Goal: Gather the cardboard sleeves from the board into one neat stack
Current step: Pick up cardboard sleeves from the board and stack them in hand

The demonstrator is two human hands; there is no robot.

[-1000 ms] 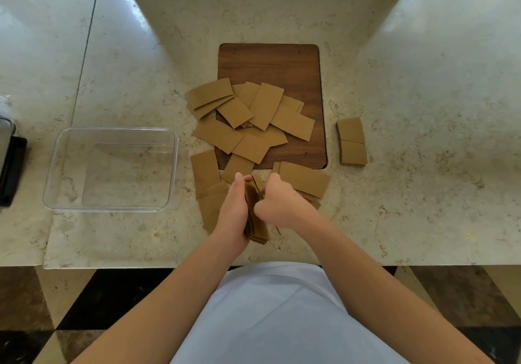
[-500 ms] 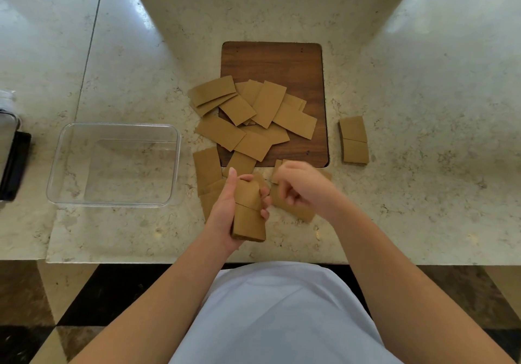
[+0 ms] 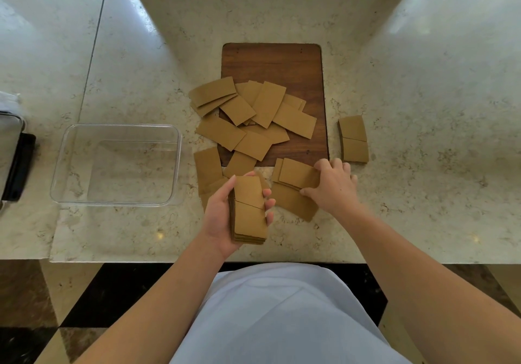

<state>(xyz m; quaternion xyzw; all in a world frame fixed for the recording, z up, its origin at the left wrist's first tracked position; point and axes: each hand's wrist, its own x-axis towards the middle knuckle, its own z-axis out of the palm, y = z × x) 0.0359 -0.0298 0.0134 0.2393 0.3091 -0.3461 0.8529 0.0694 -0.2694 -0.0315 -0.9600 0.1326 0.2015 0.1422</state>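
My left hand [image 3: 218, 217] grips a small stack of brown cardboard sleeves [image 3: 249, 211] just above the counter's near edge. To its right, my right hand [image 3: 332, 187] pinches the right end of a loose sleeve [image 3: 297, 176] lying on other sleeves in front of the dark wooden board [image 3: 282, 62]. Several more sleeves [image 3: 253, 115] lie scattered over the board's near half and spill off its left side. A separate neat stack [image 3: 353, 141] sits on the counter right of the board.
An empty clear plastic container [image 3: 115, 165] stands on the marble counter [image 3: 423, 81] left of the board. A dark and metal object [image 3: 14, 155] sits at the far left edge. The counter's front edge runs just below my hands.
My left hand has turned the stack flat, face up. My right hand has left the stack and moved right to the loose sleeves near the board's front corner.
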